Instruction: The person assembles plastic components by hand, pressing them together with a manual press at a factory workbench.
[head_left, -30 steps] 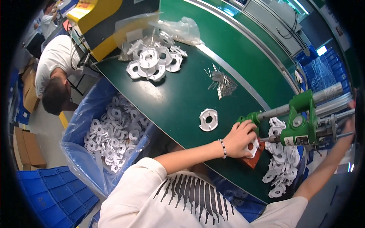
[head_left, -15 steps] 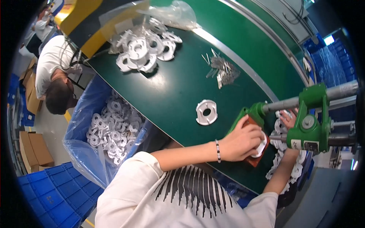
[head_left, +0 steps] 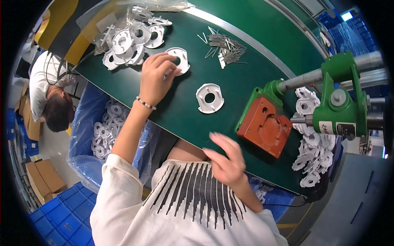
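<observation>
under the left hand [head_left: 155, 78], white plastic ring [head_left: 179, 60]

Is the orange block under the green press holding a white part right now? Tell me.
No. The orange block sits bare on the green table; the nearest white part lies apart, to its left.

White short-sleeved T-shirt, black vertical stripe print of uneven lengths fanning across the chest. Sleeves end well above the elbows, forearms bare. Left hand [head_left: 156, 80]: thin bracelet of small pale beads at the wrist, just behind the fingers. Right hand [head_left: 225, 162]: motion-blurred, bare, no band visible behind the fingers.
</observation>
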### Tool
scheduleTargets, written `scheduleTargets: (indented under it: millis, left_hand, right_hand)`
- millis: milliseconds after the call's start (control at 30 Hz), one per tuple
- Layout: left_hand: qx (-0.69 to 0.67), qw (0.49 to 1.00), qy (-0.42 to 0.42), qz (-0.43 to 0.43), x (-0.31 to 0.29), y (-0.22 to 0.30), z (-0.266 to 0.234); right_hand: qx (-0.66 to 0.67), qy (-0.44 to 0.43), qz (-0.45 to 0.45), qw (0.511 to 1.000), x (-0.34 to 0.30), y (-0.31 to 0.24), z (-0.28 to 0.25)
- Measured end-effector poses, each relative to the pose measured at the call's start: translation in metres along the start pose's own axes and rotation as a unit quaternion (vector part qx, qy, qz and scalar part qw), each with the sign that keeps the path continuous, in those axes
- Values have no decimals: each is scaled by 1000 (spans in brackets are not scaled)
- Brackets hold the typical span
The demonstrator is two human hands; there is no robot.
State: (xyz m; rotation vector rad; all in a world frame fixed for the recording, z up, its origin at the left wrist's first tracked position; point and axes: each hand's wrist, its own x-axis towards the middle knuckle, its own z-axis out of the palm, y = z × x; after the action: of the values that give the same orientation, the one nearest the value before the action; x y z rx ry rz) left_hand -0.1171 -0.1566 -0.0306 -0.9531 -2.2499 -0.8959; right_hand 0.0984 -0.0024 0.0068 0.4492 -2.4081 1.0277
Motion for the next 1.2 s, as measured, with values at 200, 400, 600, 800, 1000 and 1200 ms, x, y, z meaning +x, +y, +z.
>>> scheduleTargets:
  millis: [200,400,600,800,1000,1200]
  left_hand:
    - [18,1000,-1,25,7,39,-2]
    - [-319,913,-123,-223,-26,87,5]
    - [-372,921,6,-111,-25,127,-23]
    - [-365,931,19,-14,-19,143,-33]
    - [-374,924,-79,-1,-10,163,-26]
    - [-306,941,-141,42,-1,180,4]
  right_hand:
    - [-190,49,137,971,55,34,38]
    - [-73,143,118,980,48,51,57]
    - [-57,273,-54,959,36,25,43]
    - [-156,251,-50,954,23,5,12]
    - [-211,271,34,939,7,-3,-22]
    - [-296,246,198,902,-11,34,-59]
